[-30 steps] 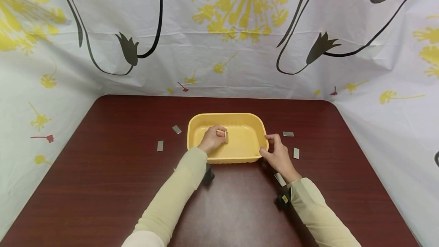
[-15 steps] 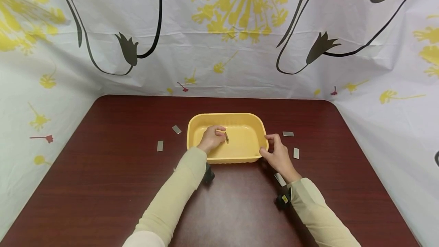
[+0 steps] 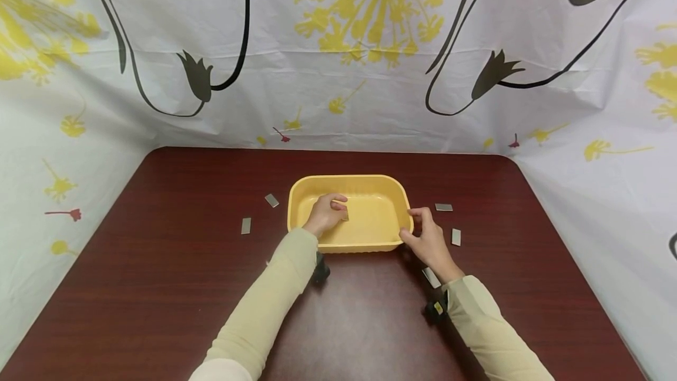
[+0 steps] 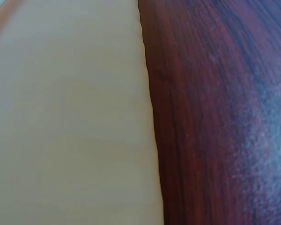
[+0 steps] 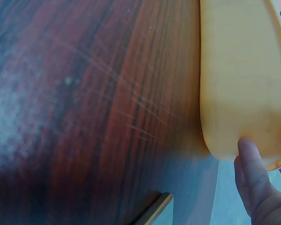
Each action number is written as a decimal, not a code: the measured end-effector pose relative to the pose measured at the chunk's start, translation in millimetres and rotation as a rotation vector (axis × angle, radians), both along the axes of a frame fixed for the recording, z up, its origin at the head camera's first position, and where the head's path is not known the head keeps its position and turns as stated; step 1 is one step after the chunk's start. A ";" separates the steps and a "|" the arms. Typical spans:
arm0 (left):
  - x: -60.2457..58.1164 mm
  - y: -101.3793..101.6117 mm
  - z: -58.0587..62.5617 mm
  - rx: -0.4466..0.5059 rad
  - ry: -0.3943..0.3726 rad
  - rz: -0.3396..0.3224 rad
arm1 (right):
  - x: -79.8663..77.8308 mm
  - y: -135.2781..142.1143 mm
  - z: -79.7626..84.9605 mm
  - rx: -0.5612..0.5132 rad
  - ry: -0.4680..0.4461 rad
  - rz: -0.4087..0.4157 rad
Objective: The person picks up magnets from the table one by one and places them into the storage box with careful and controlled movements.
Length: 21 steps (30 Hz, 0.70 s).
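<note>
My left hand (image 3: 327, 214) is over the inside of a yellow plastic basin (image 3: 381, 210). Its fingertips pinch a small rectangular tile (image 3: 345, 216), mostly covered by the fingers. At the basin's right end, the fingers and thumb of my right hand (image 3: 429, 243) curl around the rim. The right wrist view has that hand's thumb (image 5: 253, 164) against the outer wall of the basin (image 5: 241, 84). Only a pale sleeve (image 4: 70, 117) and the table show in the left wrist view; the left hand is out of its sight.
Two thin grey tiles (image 3: 245, 226) (image 3: 272, 200) lie left of the basin. Right of it lie two others (image 3: 443, 207) (image 3: 456, 237), and one more tile (image 3: 431, 277) sits by the right wrist. A patterned cloth (image 3: 338, 75) hangs behind the dark red table (image 3: 158, 287).
The tile in my left fingers has turned: its narrow face showed, then a slanted edge, and now only a small corner. The right hand and the basin have stayed put.
</note>
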<state>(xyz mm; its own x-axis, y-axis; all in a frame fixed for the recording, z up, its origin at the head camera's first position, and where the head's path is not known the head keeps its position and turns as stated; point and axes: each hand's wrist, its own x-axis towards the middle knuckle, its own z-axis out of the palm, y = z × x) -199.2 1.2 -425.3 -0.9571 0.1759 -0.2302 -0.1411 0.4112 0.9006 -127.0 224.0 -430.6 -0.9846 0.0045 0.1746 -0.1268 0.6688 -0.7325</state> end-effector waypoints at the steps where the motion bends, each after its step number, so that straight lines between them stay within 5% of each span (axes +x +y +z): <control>1: 0.1 0.0 0.5 -0.003 -0.001 -0.001 | -0.1 0.0 -0.3 0.001 0.005 -0.001; 21: 1.2 -12.3 9.2 0.040 0.033 -0.026 | -0.2 0.3 0.7 -0.015 -0.015 -0.006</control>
